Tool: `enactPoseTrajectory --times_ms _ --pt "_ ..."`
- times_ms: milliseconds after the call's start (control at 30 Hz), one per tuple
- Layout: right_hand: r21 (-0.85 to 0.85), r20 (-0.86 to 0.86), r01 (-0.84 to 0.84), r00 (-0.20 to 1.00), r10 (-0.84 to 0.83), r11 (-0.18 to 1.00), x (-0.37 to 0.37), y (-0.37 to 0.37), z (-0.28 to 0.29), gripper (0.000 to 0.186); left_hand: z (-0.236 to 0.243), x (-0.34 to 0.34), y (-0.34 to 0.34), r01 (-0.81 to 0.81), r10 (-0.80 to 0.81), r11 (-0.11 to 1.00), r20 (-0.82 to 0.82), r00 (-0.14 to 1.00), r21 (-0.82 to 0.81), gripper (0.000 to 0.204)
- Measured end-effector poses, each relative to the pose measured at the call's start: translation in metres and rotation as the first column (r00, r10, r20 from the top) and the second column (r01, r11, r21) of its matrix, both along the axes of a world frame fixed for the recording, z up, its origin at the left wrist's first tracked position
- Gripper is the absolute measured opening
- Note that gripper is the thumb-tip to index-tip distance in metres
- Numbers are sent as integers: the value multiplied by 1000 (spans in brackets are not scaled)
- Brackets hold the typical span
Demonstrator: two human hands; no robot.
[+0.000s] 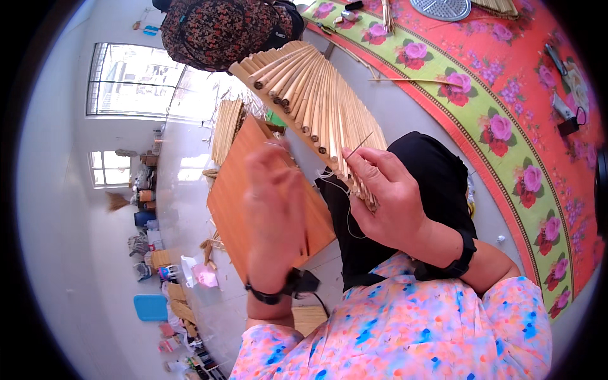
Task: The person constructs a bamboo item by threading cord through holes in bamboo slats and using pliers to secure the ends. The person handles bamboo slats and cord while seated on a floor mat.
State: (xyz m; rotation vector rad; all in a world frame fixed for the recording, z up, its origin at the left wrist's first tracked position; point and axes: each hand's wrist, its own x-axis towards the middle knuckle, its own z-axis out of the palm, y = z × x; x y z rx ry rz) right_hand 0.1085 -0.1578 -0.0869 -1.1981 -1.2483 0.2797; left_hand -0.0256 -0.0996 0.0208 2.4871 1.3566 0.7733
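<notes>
A fan-shaped mat of pale reed sticks [323, 88], joined side by side, stretches from my lap toward the far left. My right hand [392, 199] is closed on its near end, thumb and fingers gripping the sticks. From between the thumb and forefinger a thin dark needle [361, 144] points up. A loose pale thread [349, 212] loops below the mat's edge beside that hand. My left hand [275, 212] is raised to the left of the mat, apart from it and smeared by motion. Whether its fingers hold anything is unclear.
An orange-brown wooden board [237, 196] lies left of my lap. Beyond it stands a bundle of reeds [227, 130]. A dark flowered bag [218, 31] is at the top. To the right spreads a red and green flowered cloth [487, 95] with small tools and a grey perforated disc [441, 7].
</notes>
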Motion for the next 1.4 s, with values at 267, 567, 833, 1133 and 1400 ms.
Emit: enactPoseTrajectory --times_ms 267,567,833,1133,1400 --pt "-60 50 -121 991 124 991 -8 2 10 58 72 -22 128 597 -557 747 -216 802 293 86" --pt "-151 92 -222 967 238 963 31 28 24 51 68 -3 195 603 -685 694 -104 721 -393 45" --pt "50 471 527 737 -485 849 84 57 35 54 37 21 209 554 -513 806 221 829 -207 26" --pt "-191 13 98 995 -97 977 70 71 18 28 0 26 198 215 -251 965 300 921 148 39" --pt "-308 -178 -94 983 40 947 68 111 12 30 -29 48 140 -129 67 983 402 913 130 36"
